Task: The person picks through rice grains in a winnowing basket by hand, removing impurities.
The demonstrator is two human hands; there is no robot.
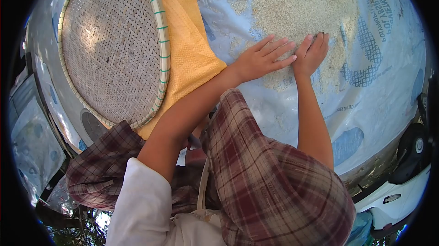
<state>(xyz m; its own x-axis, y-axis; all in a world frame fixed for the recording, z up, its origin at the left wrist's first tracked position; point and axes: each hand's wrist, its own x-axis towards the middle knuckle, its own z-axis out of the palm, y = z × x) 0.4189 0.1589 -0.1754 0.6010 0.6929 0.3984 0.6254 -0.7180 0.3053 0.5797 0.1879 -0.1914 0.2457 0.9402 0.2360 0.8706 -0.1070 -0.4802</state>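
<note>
While the left hand (265, 59), fingers spread, rests just beside the right hand (310, 57) — its fingers close together — a broad, pale grain heap (302, 5) stretches beyond both, nearer the right, on blue-white plastic sheeting (283, 113).

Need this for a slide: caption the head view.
Left hand and right hand at grain spread on a sheet, tray at left.
</note>
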